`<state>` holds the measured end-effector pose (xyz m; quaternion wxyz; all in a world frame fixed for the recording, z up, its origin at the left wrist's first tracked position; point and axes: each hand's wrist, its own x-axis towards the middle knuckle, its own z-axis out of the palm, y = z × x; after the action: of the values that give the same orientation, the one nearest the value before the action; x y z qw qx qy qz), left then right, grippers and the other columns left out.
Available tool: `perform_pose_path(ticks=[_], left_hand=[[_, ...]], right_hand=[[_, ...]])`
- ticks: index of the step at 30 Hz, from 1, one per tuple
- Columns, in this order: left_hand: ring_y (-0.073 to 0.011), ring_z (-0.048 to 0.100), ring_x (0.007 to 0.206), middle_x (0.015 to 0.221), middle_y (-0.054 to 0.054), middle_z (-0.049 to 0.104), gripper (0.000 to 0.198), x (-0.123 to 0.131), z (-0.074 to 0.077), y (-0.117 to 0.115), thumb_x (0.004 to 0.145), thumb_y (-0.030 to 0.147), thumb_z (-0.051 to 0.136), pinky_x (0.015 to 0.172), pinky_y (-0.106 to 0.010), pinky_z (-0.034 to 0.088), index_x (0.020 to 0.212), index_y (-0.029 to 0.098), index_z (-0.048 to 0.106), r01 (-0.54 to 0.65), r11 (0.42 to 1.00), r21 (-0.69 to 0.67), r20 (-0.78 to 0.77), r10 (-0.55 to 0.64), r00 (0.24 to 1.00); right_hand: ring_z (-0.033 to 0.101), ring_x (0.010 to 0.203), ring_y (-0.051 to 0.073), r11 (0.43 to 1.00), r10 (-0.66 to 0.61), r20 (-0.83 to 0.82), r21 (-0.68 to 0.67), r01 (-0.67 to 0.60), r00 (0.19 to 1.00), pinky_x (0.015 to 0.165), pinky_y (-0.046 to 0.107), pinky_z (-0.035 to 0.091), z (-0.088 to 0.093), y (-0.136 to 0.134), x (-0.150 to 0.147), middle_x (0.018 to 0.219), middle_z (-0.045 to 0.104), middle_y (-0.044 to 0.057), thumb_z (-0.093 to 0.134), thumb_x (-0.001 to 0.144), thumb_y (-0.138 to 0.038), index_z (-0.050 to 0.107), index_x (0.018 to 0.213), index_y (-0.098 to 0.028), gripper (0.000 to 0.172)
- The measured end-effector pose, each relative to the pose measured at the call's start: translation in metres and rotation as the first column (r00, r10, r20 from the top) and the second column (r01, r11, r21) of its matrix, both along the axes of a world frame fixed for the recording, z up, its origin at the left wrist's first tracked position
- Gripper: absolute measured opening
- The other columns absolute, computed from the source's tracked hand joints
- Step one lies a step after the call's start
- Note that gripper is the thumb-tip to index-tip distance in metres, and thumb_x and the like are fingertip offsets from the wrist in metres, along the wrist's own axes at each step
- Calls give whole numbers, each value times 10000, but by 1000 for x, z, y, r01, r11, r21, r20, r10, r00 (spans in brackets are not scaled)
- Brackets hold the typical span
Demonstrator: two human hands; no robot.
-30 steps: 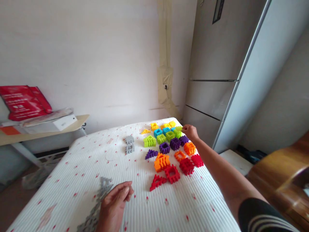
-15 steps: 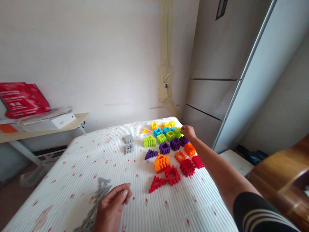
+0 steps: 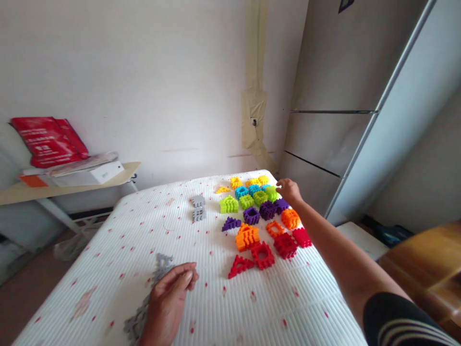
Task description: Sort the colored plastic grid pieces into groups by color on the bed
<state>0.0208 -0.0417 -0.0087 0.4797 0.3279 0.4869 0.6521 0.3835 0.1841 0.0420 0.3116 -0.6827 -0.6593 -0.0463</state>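
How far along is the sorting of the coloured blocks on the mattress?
Done: reds, oranges, purples and yellows lie grouped by colour. In hand: the right hand touches a green block in the green row. Left: grey pieces under the left hand and two grey blocks apart.

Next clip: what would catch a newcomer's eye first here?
The bright cluster of plastic blocks on the far right part of the white spotted mattress, laid out in rows by colour from yellow at the back to red at the front. The right hand reaches out to the green block at the cluster's far edge. Nearer, the left hand rests on a strip of grey pieces.
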Motion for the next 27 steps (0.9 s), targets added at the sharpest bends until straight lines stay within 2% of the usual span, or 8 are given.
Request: perform_pose_path(ticks=[3,8,10,12,15,17,23,27], left_hand=[[-145,558,605,620,-48,646,287,-22,8,-6,560,352,759,588,-268,460,753,147,708,-134,990,33,-68,136,988],[-175,605,682,714,-51,677,238,-73,4,-35,626,353,707,650,-279,476,775,168,711,-275,961,30,-488,255,835],[-182,607,709,754,-55,676,193,-87,-2,-48,659,347,663,652,-282,475,742,180,711,-261,962,79,-668,245,702],[-191,607,762,801,-59,669,169,-96,-8,-58,689,336,617,663,-288,477,725,199,709,-221,968,120,-789,228,571],[-210,601,864,879,-65,658,172,-102,-15,-65,702,322,583,765,-334,486,753,218,711,-178,976,125,-878,193,439],[-222,590,912,931,-70,648,194,-101,-18,-66,688,326,600,841,-371,473,808,218,709,-161,981,106,-912,161,378],[-270,510,1081,1204,-52,569,446,-81,-20,-64,626,279,677,926,-447,395,1071,290,646,-60,998,10,-991,17,129],[-252,512,1043,1165,-44,588,409,-71,-18,-60,682,251,618,887,-422,385,1089,288,630,-65,998,-16,-998,-12,60]], right_hand=[[587,678,146,979,114,-17,172,-110,993,684,249,453,19,-23,-11,851,659,77,551,710,-162,682,819,-128,173],[585,663,153,788,417,95,458,-411,904,662,283,467,36,-97,-43,798,642,51,526,823,-255,639,799,-183,136],[604,728,160,667,593,162,450,-594,788,686,282,480,28,-134,-59,805,648,44,541,838,-222,630,861,-211,92],[616,787,163,505,761,242,363,-783,602,701,281,491,13,-168,-78,859,662,53,542,840,-166,619,950,-220,145],[613,806,162,310,895,254,234,-922,366,685,292,494,-15,-206,-108,894,668,61,494,850,-97,587,1030,-204,229],[601,750,160,225,928,263,169,-960,264,633,301,479,-30,-221,-125,905,668,77,447,868,-82,577,1026,-177,226],[537,634,149,158,928,330,67,-985,171,549,301,386,-50,-241,-154,778,636,70,401,915,-131,594,891,-147,194],[492,589,137,160,924,347,32,-987,161,514,296,319,-55,-244,-160,674,584,35,400,925,-153,585,801,-158,223]])
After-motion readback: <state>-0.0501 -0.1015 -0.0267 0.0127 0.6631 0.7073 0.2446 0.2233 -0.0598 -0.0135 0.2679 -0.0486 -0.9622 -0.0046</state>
